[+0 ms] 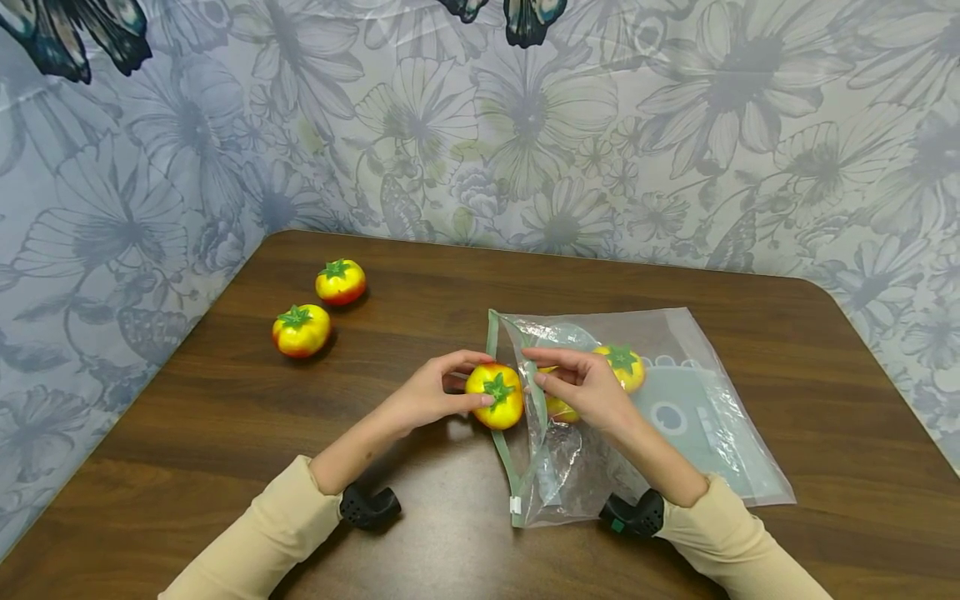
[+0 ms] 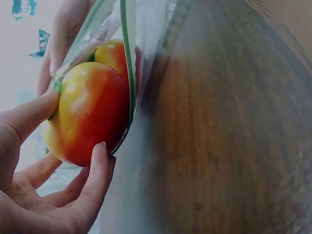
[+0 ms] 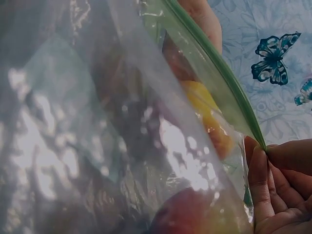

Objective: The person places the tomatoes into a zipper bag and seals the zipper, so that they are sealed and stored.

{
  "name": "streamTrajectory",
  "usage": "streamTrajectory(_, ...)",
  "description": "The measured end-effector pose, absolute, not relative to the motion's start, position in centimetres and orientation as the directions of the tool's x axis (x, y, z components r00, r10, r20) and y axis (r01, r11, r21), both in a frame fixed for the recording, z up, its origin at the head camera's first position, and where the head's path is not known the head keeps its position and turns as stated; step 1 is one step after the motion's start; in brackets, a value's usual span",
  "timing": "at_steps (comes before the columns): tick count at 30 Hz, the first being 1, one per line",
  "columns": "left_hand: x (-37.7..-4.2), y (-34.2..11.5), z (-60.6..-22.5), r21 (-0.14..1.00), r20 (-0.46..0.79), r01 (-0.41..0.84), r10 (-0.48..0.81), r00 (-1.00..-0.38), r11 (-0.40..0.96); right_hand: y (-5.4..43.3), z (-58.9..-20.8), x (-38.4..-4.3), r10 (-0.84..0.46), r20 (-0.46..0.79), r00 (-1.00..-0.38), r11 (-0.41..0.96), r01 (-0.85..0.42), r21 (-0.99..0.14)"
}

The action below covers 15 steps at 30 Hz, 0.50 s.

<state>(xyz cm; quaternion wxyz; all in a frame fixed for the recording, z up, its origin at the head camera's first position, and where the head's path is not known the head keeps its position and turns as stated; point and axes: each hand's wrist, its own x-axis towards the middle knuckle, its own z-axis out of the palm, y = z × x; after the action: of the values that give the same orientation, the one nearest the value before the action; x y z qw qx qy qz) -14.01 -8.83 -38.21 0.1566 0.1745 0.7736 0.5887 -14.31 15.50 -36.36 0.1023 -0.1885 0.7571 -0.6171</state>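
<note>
**Left hand (image 1: 429, 395) is holding a yellow-red fruit (image 1: 504, 402) at the mouth of a clear bag (image 1: 600, 475)**

The left hand is gripping the fruit with thumb on one side and curled fingers on the other, parted only as wide as the fruit itself; that grip seems to be leaving the far side free to face the opening. The fruit is sitting right at the mouth, overlapping the lower green edge (image 1: 504, 454).

The right hand (image 1: 597, 393) is pinching the mouth's other edge between thumb and fingers, closed down on thin film, probably because such limp plastic would otherwise be sagging over the gap. A white slider (image 1: 515, 505) is resting at the near end of the green edge, presumably leaving the seal undone.

Inside the bag, one similar fruit (image 1: 561, 409) is lying near the mouth and another (image 1: 626, 368) deeper in, their weight likely helping to steady the plastic. A pale green panel (image 1: 697, 454) is showing there too; whether printed or loose, I cannot tell.

Farther out, a front fruit (image 1: 302, 333) and a back fruit (image 1: 341, 285) are standing stem-up on the tabletop (image 1: 187, 433), near each other and well apart from the bag, perhaps for easy reach by the left hand.
</note>
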Motion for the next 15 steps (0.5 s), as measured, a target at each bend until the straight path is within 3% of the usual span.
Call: streamTrajectory(15,-13.8,-7.5,-38.6,0.876,0.044,0.225,0.395,-0.918,0.426,15.6,-36.3,-14.4,-0.417,0.064,-0.907,0.162,-0.144,-0.976)
